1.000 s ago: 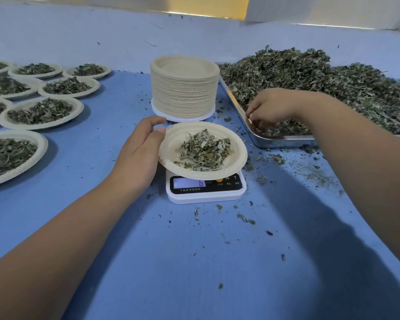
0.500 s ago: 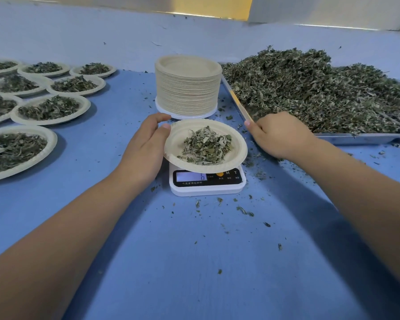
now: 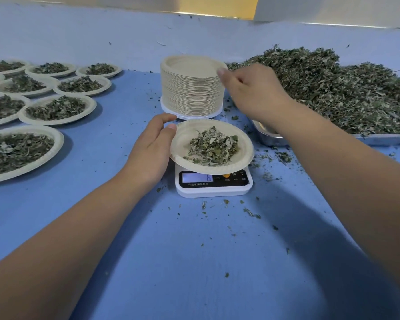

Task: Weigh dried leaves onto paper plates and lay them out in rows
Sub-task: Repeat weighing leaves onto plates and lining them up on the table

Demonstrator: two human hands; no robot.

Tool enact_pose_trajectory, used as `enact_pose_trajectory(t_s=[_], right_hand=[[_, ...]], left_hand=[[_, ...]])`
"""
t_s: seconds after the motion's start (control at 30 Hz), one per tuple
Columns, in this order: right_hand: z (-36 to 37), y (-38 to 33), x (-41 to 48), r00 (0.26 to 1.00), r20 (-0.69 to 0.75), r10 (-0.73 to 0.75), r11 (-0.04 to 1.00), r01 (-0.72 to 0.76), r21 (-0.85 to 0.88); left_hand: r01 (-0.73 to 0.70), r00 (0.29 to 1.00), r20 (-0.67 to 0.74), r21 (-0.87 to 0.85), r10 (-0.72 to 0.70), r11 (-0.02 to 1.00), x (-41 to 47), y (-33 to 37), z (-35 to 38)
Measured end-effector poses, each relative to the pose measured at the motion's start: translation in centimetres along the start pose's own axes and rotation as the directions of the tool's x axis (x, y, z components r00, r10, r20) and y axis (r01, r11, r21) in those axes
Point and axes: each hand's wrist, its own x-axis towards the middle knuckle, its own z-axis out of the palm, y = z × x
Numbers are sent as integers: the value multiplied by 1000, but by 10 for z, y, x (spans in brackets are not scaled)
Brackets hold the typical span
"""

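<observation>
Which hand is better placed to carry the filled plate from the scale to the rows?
Probably the left hand: it holds the rim of the filled plate on the scale, and the rows of plates lie on that side. The right hand is at the plate stack.

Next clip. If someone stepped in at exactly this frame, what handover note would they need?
Left hand: holds the left rim of the loaded plate, which sits on the scale. The display looks like 6 but is blurry.
Right hand: a fingertip is at the top rim of the plate stack; I cannot tell whether it pinches a plate.
Supply: leaf heap in the metal tray, to the right of the stack.
Done: several filled plates lie in rows at the left.
Left: move the weighed plate into the rows, put a fresh plate on the scale, and keep weighing.
</observation>
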Motion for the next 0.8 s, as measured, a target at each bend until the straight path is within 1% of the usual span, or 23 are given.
enact_pose_trajectory(t_s=[0.07,0.13,0.27,0.33,0.43,0.6,0.7,0.8], right_hand=[[7,-28,1,995,54,-83,993,79,86],[17,-50,1,982,122,-141,983,125,134],[40,-68,0,931,302,-205,978,180,109],[47,-68,0,921,324,-217,976,199,88],[48,-66,1,925,293,-241,970,219,108],[45,-63,-1,945,195,-264,958,234,163],[41,-65,-2,944,119,-308,949,296,103],[38,-65,-1,954,40,-296,955,294,49]], left_hand=[[-1,1000,-4,-9,0,1000,1,0,0],[2,1000,-12,-21,-2,1000,1,0,-1],[3,1000,-12,-27,-3,1000,1,1,-2],[4,1000,-7,-29,-5,1000,2,1,-2],[5,1000,-8,-32,-6,999,3,-2,-3],[0,1000,-2,-38,-1,999,5,-3,-2],[3,1000,0,-23,-3,1000,5,-3,-2],[0,1000,-3,-14,-1,1000,4,-3,-3]])
